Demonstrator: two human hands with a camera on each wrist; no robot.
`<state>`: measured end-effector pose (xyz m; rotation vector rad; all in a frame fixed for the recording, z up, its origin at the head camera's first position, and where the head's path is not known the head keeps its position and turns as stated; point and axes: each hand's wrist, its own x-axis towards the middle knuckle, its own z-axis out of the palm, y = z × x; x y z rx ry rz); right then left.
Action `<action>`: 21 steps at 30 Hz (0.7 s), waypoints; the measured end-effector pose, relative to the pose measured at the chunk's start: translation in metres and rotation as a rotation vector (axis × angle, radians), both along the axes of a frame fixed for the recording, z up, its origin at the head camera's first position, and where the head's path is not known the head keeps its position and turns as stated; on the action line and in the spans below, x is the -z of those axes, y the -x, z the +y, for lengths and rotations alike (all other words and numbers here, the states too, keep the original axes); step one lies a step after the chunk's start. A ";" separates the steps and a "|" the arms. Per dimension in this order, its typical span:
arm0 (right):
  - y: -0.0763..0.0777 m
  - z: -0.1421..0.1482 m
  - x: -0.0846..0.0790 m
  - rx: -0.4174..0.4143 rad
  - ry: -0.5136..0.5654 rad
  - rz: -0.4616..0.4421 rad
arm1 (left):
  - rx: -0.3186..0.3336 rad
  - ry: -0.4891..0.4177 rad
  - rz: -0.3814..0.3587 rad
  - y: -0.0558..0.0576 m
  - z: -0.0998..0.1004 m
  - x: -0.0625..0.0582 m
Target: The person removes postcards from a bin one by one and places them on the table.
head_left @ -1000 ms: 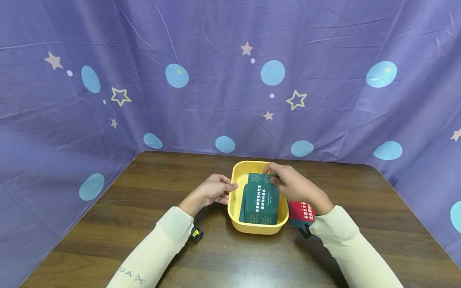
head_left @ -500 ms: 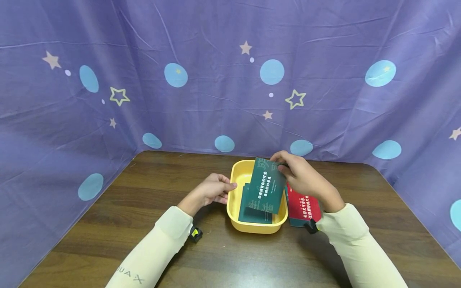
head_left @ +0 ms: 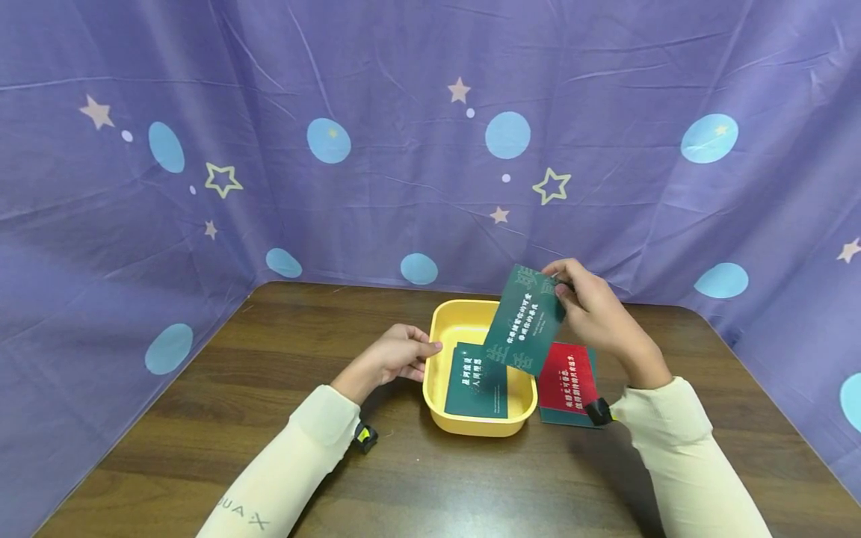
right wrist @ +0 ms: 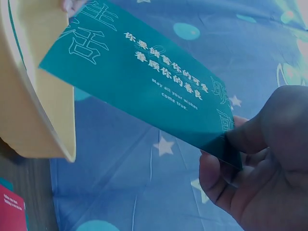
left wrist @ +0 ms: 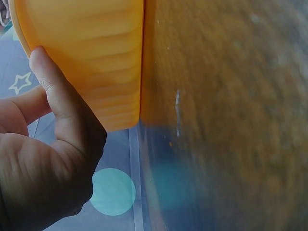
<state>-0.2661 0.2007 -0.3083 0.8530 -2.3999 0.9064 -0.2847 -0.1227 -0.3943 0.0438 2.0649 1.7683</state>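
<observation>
My right hand (head_left: 595,306) pinches a green card (head_left: 528,317) with white lettering by its far right corner, thumb on top. The card is tilted above the right side of a yellow plastic basket (head_left: 479,427); the right wrist view also shows the held card (right wrist: 144,82). My left hand (head_left: 400,351) grips the basket's left rim, its thumb over the edge, as the left wrist view shows with the thumb (left wrist: 53,82) against the wall. Inside the basket lies another green card (head_left: 474,392), partly covered by the held one.
Right of the basket, a red card (head_left: 568,377) lies on a green card (head_left: 572,418) on the brown wooden table (head_left: 303,321). A purple curtain (head_left: 403,149) with stars and blue dots hangs behind the table.
My right hand has lifted the green card up and to the right out of the basket, uncovering the card beneath and more of the red card. The left hand stays on the rim.
</observation>
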 end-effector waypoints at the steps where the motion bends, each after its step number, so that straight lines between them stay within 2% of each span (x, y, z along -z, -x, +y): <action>1: 0.000 0.002 0.000 0.016 0.006 -0.007 | 0.002 0.002 0.001 0.000 0.000 0.000; 14: 0.011 0.037 0.001 0.152 0.107 -0.079 | -0.002 -0.005 -0.013 0.000 0.001 0.000; 21: 0.023 0.061 0.015 0.222 0.136 -0.200 | -0.007 -0.001 -0.012 -0.001 0.002 -0.003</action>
